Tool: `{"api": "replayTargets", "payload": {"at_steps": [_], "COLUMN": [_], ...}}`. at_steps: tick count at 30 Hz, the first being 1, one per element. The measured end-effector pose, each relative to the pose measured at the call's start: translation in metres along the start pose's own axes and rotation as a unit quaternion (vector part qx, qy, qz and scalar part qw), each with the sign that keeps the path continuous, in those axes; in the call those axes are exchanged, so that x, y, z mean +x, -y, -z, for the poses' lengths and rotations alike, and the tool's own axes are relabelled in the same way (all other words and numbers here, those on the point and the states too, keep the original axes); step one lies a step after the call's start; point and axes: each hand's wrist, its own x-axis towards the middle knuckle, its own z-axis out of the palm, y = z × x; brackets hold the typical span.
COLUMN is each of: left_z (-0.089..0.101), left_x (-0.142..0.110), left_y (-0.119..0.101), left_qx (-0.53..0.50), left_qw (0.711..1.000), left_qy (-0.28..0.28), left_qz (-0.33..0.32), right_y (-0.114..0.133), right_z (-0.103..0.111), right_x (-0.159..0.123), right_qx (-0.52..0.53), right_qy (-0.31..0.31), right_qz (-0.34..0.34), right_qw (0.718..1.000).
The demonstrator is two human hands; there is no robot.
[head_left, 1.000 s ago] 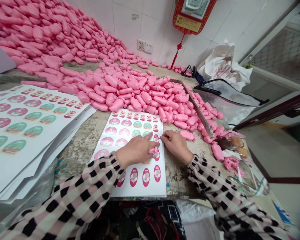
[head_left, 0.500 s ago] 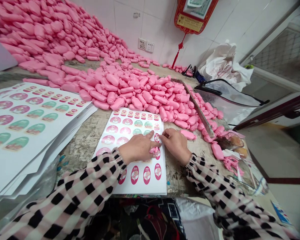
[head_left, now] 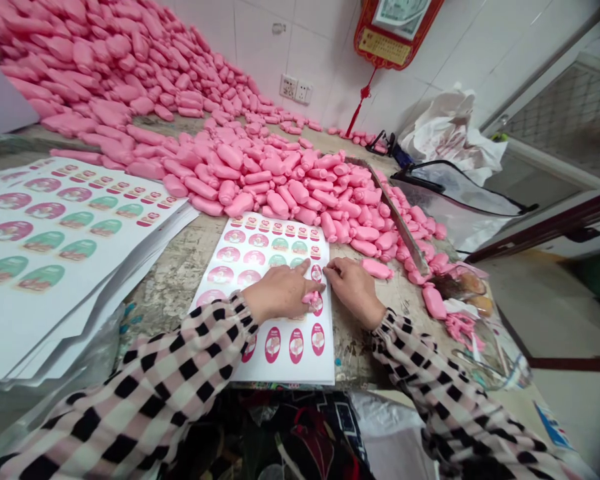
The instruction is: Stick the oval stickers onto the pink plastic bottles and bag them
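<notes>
A white sheet of stickers (head_left: 290,373), printed with pink, green and red labels, lies before me on the worn table. My left hand (head_left: 283,293) rests across it, index finger stretched toward the right-hand column. Its other fingers are curled around a small pink bottle (head_left: 311,298), which is mostly hidden. Against the sheet's right edge, my right hand (head_left: 353,287) has thumb and finger pinched at the border of a pink oval sticker (head_left: 316,273). Whether that sticker is lifted, I cannot tell. Another pink bottle (head_left: 377,269) lies just beyond the right hand.
A large heap of pink bottles (head_left: 260,177) covers the back of the table. A dark strip (head_left: 403,223) runs through its right side. More sticker sheets (head_left: 80,280) are stacked at left. Pink scissors (head_left: 465,329) and plastic bags (head_left: 455,200) are at right.
The view has shifted slightly, moving the scene a little to the right. Both hands keep nearly the same places on the sheet, and the left still holds the pink bottle.
</notes>
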Motion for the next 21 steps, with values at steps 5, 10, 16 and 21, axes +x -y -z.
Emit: {"api": "replayTargets", "payload": {"at_steps": [5,10,16,21], "left_z": [0.003,0.005,-0.002,-0.009], "left_x": [-0.001,0.0,-0.001,-0.014], "left_y": [0.001,0.001,0.005,0.01], "left_qx": [-0.002,-0.01,-0.014,-0.131], "left_qw": [1.0,1.0,1.0,0.986], "left_qy": [0.014,0.029,-0.002,-0.097], "left_qz": [-0.018,-0.006,-0.024,-0.04], "right_y": [0.003,0.007,0.005,0.004], "right_z": [-0.001,-0.002,0.004,0.013], "right_x": [0.002,-0.001,-0.008,-0.018], "right_qx": [0.008,0.049,0.191,0.376], "right_qy": [-0.014,-0.05,-0.141,-0.133], "right_qz": [-0.012,-0.034,-0.063,-0.084], "right_qw": [1.0,0.997,0.969,0.913]}}
